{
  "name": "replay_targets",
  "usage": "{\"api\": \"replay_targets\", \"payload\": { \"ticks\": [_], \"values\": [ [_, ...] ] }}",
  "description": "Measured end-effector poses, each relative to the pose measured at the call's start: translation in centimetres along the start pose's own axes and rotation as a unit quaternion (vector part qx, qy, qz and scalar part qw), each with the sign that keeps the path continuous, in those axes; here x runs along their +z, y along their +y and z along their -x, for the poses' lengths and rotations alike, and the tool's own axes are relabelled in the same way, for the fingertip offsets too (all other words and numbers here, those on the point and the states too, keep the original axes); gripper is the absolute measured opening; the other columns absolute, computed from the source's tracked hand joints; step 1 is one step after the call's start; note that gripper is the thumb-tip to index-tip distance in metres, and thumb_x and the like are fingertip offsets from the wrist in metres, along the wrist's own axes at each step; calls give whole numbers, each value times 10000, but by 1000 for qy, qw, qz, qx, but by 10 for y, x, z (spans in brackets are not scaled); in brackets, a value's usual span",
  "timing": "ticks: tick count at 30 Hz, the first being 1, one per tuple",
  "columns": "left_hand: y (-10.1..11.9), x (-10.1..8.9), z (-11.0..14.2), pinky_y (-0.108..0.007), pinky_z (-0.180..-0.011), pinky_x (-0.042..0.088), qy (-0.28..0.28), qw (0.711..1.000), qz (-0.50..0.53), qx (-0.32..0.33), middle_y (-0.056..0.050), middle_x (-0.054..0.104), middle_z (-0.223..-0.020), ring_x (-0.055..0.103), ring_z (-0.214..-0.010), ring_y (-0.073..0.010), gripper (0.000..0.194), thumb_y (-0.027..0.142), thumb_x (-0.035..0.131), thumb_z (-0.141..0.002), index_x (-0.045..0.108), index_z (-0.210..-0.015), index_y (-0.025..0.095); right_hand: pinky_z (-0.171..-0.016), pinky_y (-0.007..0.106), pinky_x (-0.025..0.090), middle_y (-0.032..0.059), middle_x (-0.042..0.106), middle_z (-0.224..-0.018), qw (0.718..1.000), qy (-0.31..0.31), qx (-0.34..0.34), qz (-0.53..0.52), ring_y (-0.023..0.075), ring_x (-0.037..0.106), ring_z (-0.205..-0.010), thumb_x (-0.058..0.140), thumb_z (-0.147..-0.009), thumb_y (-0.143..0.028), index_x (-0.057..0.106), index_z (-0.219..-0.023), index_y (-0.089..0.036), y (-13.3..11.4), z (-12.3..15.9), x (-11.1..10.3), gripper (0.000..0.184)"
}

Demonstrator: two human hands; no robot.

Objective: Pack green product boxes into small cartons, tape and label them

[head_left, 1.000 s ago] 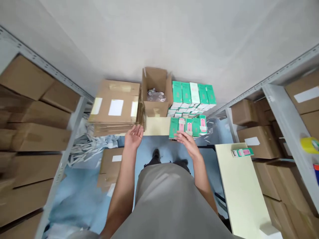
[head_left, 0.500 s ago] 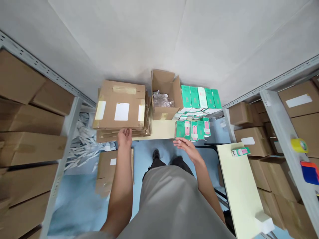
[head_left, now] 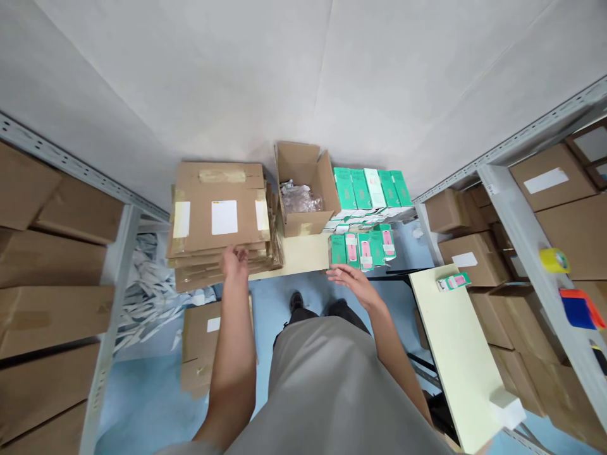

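My left hand (head_left: 235, 260) is at the front edge of a stack of flattened cardboard boxes (head_left: 203, 222), fingers loosely bent and a little apart. Whether the fingertips touch the cardboard is hard to make out. White labels and tape show on the top sheet. My right hand (head_left: 348, 278) hovers, fingers stretched out and holding nothing, just in front of several green-and-white product boxes (head_left: 337, 251) with pink pictures. Between the stack and the green boxes stands an open carton (head_left: 306, 225) with crumpled clear plastic (head_left: 301, 198) inside.
More green boxes (head_left: 345, 188) stand at the back by the wall. Racks of brown cartons (head_left: 52, 319) flank both sides. A side table (head_left: 455, 341) at right bears one green box (head_left: 454, 282). Flat cardboard (head_left: 199, 344) and paper strips (head_left: 142, 303) lie below left.
The view has shifted, so the stack and carton appear lower and farther left. My left hand now overlaps the stack's front more. My right hand keeps nearly the same pose.
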State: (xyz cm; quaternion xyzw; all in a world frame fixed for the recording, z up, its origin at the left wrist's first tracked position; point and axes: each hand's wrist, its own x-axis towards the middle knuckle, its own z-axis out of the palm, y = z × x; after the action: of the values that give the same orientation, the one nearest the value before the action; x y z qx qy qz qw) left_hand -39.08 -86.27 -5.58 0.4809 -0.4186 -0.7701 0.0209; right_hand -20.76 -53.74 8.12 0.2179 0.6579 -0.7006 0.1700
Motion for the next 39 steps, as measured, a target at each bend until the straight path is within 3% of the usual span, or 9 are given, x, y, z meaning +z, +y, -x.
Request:
{"api": "replay_targets", "payload": {
  "ticks": [5, 10, 15, 20, 24, 27, 30, 33, 39],
  "values": [
    [12, 9, -6, -183, -670, 517, 24, 999, -15, -31, 62, 436, -745, 454, -606, -90, 296, 175, 709, -982, 441, -871, 234, -1135, 466, 586, 118, 847, -1317, 1000, -5, -8, -6, 282, 815, -1197, 900, -851, -702, 818, -1257, -263, 2, -4, -3, 603],
    [24, 12, 4, -155, -516, 382, 28, 999, -26, -36, 70, 364, -679, 353, -540, -91, 309, 116, 638, -1012, 417, -825, 224, -1142, 485, 583, 131, 845, -1313, 1000, -10, -12, -11, 297, 815, -1202, 896, -832, -735, 811, -1260, -255, 5, -11, -5, 649],
    [44, 23, 12, -144, -535, 402, -1, 1000, -27, -6, 52, 453, -698, 418, -555, -80, 293, 171, 637, -1032, 453, -806, 207, -1146, 493, 577, 143, 842, -1304, 999, -15, -26, -16, 297, 816, -1194, 882, -845, -730, 808, -1263, -243, 4, -15, -8, 647],
    [79, 38, 18, -188, -639, 479, -16, 996, -10, 92, 42, 562, -804, 508, -641, -88, 215, 118, 673, -976, 508, -862, 198, -1140, 504, 584, 150, 847, -1272, 999, -24, -32, -18, 302, 819, -1187, 882, -839, -734, 817, -1254, -232, 4, -17, -8, 656],
    [104, 41, 38, -216, -778, 545, -40, 982, 19, 186, 28, 646, -916, 605, -786, -100, 180, 133, 675, -989, 529, -909, 203, -1128, 502, 598, 143, 851, -1271, 999, -22, -37, -27, 304, 824, -1174, 886, -837, -736, 828, -1236, -235, 2, -17, -14, 642],
    [110, 48, 69, -221, -794, 569, -115, 963, 50, 241, 26, 688, -935, 650, -823, -106, 222, 156, 770, -912, 555, -900, 210, -1112, 494, 611, 131, 858, -1254, 998, -3, -47, -44, 299, 829, -1152, 893, -839, -724, 836, -1224, -245, -4, -14, -26, 618],
    [104, 71, 108, -226, -748, 580, -230, 933, 66, 269, 24, 717, -911, 675, -814, -120, 327, 189, 897, -779, 580, -854, 214, -1105, 499, 616, 125, 860, -1257, 995, 36, -64, -68, 304, 830, -1150, 899, -838, -723, 841, -1223, -253, -11, -5, -45, 610],
    [82, 110, 144, -226, -757, 581, -341, 909, 49, 235, 39, 732, -876, 653, -756, -100, 371, 239, 978, -727, 631, -852, 201, -1126, 497, 609, 118, 857, -1289, 987, 96, -87, -98, 306, 822, -1187, 891, -855, -722, 842, -1241, -261, -15, 17, -72, 603],
    [-14, 199, 216, -242, -788, 591, -515, 853, -30, 85, 16, 803, -924, 732, -856, -134, 466, 380, 1094, -668, 756, -948, 223, -1126, 509, 605, 140, 858, -1294, 931, 307, -123, -153, 327, 818, -1197, 887, -841, -763, 844, -1246, -251, 13, 97, -148, 654]
  ]
}}
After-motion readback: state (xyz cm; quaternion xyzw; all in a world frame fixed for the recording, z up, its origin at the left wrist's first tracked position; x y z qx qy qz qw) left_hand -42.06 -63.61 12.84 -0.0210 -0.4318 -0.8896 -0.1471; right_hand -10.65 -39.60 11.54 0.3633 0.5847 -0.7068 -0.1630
